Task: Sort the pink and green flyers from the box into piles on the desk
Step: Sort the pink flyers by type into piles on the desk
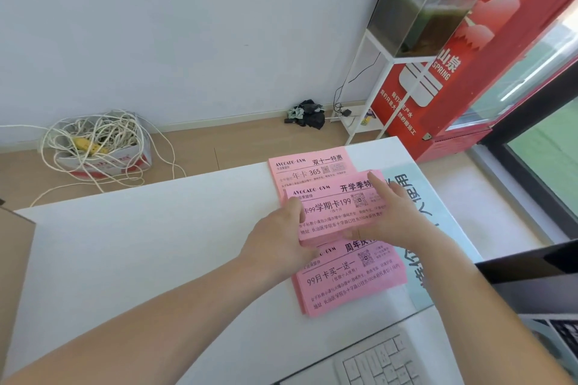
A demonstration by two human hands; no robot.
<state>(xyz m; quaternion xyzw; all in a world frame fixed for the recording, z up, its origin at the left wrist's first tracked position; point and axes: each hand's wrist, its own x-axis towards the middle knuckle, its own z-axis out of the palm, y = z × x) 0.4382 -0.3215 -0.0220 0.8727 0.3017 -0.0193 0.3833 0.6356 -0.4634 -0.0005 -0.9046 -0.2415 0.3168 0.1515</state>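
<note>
- Keyboard (380,362): white, at the near edge of the desk (125,259), right of centre. Just right of it is a dark screen or lid (531,284), only partly in view.
- Near pink pile (347,281): thick stack lying flat on the desk, with its far edge tucked under the held stack.
- Middle pink stack (331,212): pink flyers held between both hands, overlapping the near pile and the far pink pile (309,167). Whether it rests on the desk or is slightly lifted cannot be told.
- Left hand (281,237): grasps the stack's left edge, thumb on top, fingers hidden beneath.
- Right hand (397,216): clasps the right edge, fingers over the top, thumb at the near edge.
- Risk, judged: set down as it lies, the stack would bridge its two neighbours, and three differently printed lots could merge.
- Risk, judged: a slack grip could let loose sheets fan out or slide toward the desk's right edge.
- Pale green sheet (406,184): large print, just right of the piles and partly under the right hand. Whether it is a flyer is unclear.
- Brown cardboard edge (15,244): far left, possibly the box.
- Floor beyond: carton of tangled white cord (97,147), dark cloth bundle (308,117), tank (419,15) on a white stand, red cabinet (453,87). None of these obstructs the hands.
</note>
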